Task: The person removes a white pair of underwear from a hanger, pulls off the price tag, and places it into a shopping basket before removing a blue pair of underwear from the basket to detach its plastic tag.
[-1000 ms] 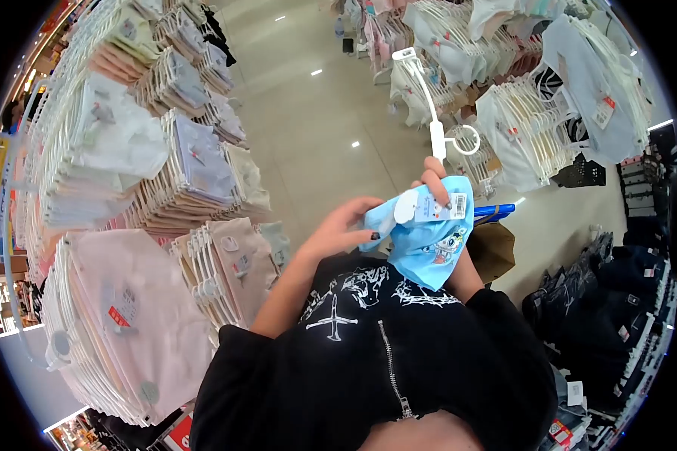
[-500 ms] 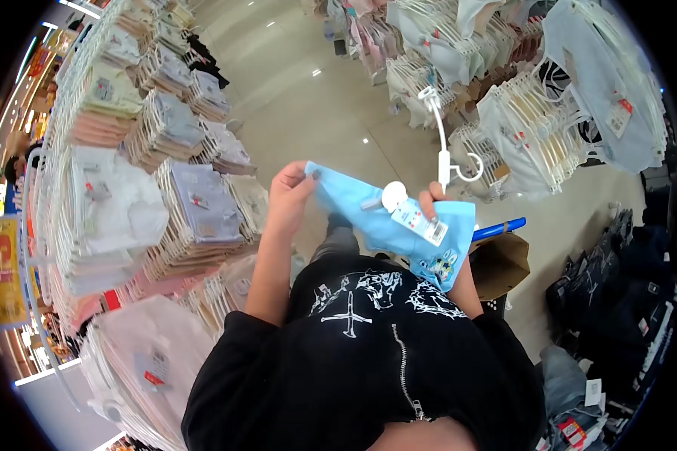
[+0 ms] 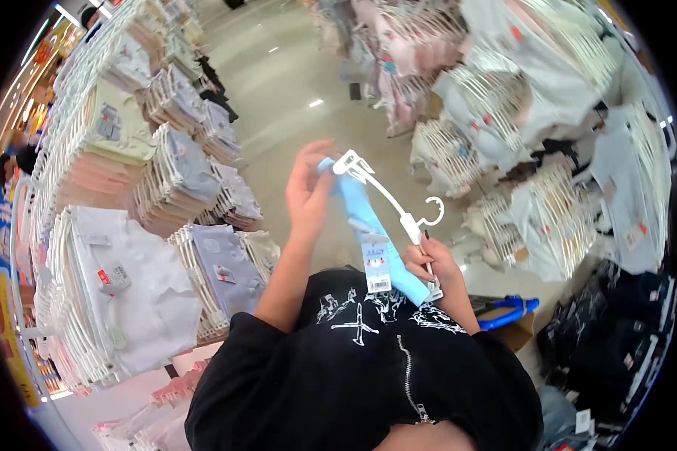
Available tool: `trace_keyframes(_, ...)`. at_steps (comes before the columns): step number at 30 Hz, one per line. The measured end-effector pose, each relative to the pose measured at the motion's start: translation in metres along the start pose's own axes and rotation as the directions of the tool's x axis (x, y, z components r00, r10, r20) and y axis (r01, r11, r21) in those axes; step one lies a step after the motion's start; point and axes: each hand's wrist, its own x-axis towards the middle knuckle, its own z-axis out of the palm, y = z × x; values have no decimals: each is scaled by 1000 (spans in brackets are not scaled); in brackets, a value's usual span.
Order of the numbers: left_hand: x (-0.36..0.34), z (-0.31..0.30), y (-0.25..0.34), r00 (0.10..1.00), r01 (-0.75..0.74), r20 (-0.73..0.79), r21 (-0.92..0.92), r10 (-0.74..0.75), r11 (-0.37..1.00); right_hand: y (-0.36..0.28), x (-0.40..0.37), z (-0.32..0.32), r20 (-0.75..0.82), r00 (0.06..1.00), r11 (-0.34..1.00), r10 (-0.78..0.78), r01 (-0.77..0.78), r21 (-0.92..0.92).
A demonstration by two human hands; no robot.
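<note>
A light blue cloth garment (image 3: 380, 229) hangs folded narrow between my hands, slanting down toward the right. My left hand (image 3: 309, 192) pinches its upper end, fingers closed on the fabric. A white plastic clip hanger (image 3: 387, 197) is gripped in my right hand (image 3: 434, 259), with fingers wrapped round the bar below the hook. The hanger's far clip (image 3: 350, 163) overlaps the cloth close to my left fingertips. A printed paper tag (image 3: 377, 263) with a barcode dangles from the middle of the garment. The garment's lower end lies just under my right hand.
Racks of pale garments on white hangers (image 3: 128, 278) line the left side. More hanging clothes (image 3: 534, 210) crowd the right, with dark garments (image 3: 605, 323) below them. A blue handle (image 3: 508, 312) over a brown container stands by my right arm. Tiled floor (image 3: 301, 90) runs ahead.
The garment has gone from spread out to narrow and slanting. The hanger has swung over, its far clip now beside my left hand. My right hand has moved down onto the bar.
</note>
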Motion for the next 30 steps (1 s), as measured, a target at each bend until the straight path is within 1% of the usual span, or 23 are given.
trace_keyframes(1, 8, -14, 1, 1000, 21, 0, -31, -21, 999, -1, 15, 0, -21, 1000, 1000, 16, -16, -10)
trace_keyframes(3, 21, -36, 2, 998, 69, 12, -98, -68, 993, 1, 45, -5, -16, 1000, 996, -6, 5, -92)
trace_keyframes(4, 27, -46, 2, 999, 51, 9, -109, -51, 993, 2, 57, -5, -17, 1000, 991, -20, 18, -132)
trace_keyframes(6, 38, -61, 3, 1000, 22, 9, -132, -21, 991, -2, 79, 2, -130, 990, 984, 56, -77, -160)
trace_keyframes(7, 42, -68, 4, 1000, 22, -9, -113, -23, 993, -5, 90, 4, -186, 978, 977, 90, -122, -172)
trace_keyframes(10, 58, -83, -1, 997, 35, -67, -47, -39, 998, -10, 121, -7, -43, 998, 923, 48, -61, -380)
trace_keyframes(11, 64, -90, -6, 995, 51, -89, -21, -53, 998, -14, 130, -11, 1, 993, 919, 116, -107, -381)
trace_keyframes(12, 70, -96, -10, 991, 70, -112, 5, -69, 998, -17, 139, -15, 13, 993, 919, 118, -104, -381)
trace_keyframes(14, 83, -101, -13, 983, 117, -135, -79, -127, 990, -25, 157, -24, 37, 992, 920, 122, -99, -379)
trace_keyframes(15, 91, -102, -15, 977, 135, -146, -120, -152, 984, -30, 167, -30, 17, 989, 913, 150, -132, -386)
trace_keyframes(17, 107, -103, -22, 962, 151, -219, -60, -160, 987, -42, 187, -43, -14, 979, 899, 203, -192, -394)
trace_keyframes(18, 117, -104, -25, 955, 155, -254, -26, -157, 988, -45, 201, -52, -54, 983, 885, 174, -180, -428)
trace_keyframes(20, 137, -104, -31, 950, 117, -291, 4, -111, 993, -52, 234, -70, -122, 988, 857, 98, -146, -495)
trace_keyframes(21, 151, -103, -35, 949, 95, -303, 19, -84, 995, -61, 251, -74, -175, 984, 865, 32, -115, -488)
trace_keyframes(24, 198, -96, -47, 960, -15, -278, 88, 39, 996, -94, 296, -80, -347, 924, 882, -162, -22, -471)
trace_keyframes(25, 215, -93, -54, 958, -22, -284, 84, 45, 996, -106, 312, -93, -266, 936, 855, -232, 66, -515)
trace_keyframes(26, 231, -90, -60, 961, -25, -269, 129, 59, 991, -122, 327, -96, -269, 891, 767, -365, 125, -629)
trace_keyframes(28, 265, -83, -68, 968, -46, -231, 217, 97, 975, -158, 357, -95, -206, 760, 527, -617, 204, -825)
trace_keyframes(29, 281, -79, -71, 974, -71, -195, 229, 117, 971, -173, 368, -98, -184, 748, 476, -638, 195, -857)
trace_keyframes(30, 297, -76, -76, 972, -84, -194, 252, 135, 964, -189, 382, -95, -48, 751, 344, -659, 244, -907)
